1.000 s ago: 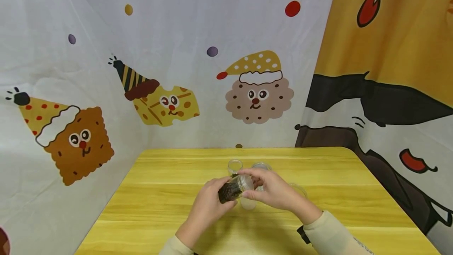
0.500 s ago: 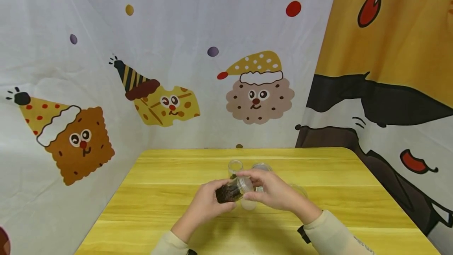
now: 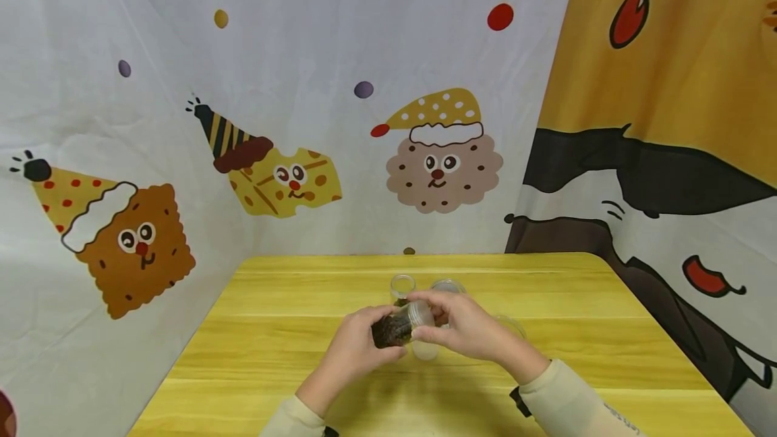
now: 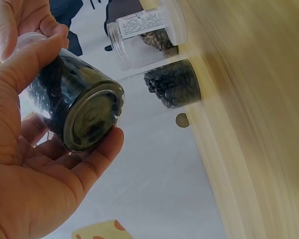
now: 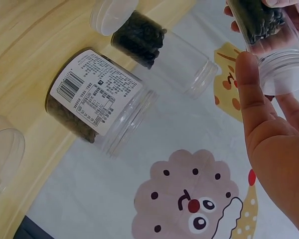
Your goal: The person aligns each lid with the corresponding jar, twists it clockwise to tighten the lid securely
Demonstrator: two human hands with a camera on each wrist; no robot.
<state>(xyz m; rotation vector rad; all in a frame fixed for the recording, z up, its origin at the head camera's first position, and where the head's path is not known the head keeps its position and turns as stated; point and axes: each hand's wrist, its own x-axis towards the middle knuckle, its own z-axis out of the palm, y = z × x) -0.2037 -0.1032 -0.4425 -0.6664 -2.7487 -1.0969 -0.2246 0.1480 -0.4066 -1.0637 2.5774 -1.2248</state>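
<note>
My left hand [image 3: 355,346] grips a clear jar [image 3: 391,329] of dark pieces, tilted with its mouth end toward the right; the left wrist view shows the jar's base [image 4: 93,117]. At that end my right hand [image 3: 467,329] holds a whitish translucent lid [image 5: 284,77] between thumb and fingers, up against the threaded rim. Behind the hands, an open jar [image 5: 139,40] of dark pieces stands on the table. Beside it is a wider open jar [image 5: 94,94] with a printed label and brownish contents.
On the yellow wood-grain table [image 3: 255,342], a loose translucent lid [image 3: 426,349] lies just below the held jar. Another clear lid [image 3: 512,324] is right of it, partly behind the right forearm. A cartoon-printed cloth [image 3: 303,73] hangs behind the table's far edge.
My left hand and the jar have shifted slightly left since a second ago. The right hand stays at the lid, its thumb moved only a little; the jars behind have not moved.
</note>
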